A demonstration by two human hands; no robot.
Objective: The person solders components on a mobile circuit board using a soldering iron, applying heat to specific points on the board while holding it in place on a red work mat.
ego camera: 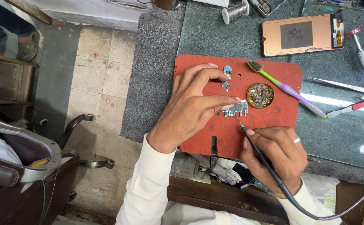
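Head view: the left hand (190,110) rests on a red work mat (273,121) on the table (215,37), fingers (227,99) stretched out and pressing down on the left edge of a small green circuit board (237,109) that lies near the mat's centre. The right hand (280,156), a ring on one finger, is clenched pen-style around a black soldering iron (255,146); its tip touches the near edge of the board, and its cable runs off to the near right. Two smaller board pieces (227,75) lie on the mat just far of the left hand's fingers. A round brass tin (260,95) sits just right of the board, with a green and purple toothbrush (288,88) lying diagonally beside it. On the far side of the table, off the mat, lie a phone back panel (303,35) and a spool of solder wire (235,11); tweezers (342,85) lie to the right.
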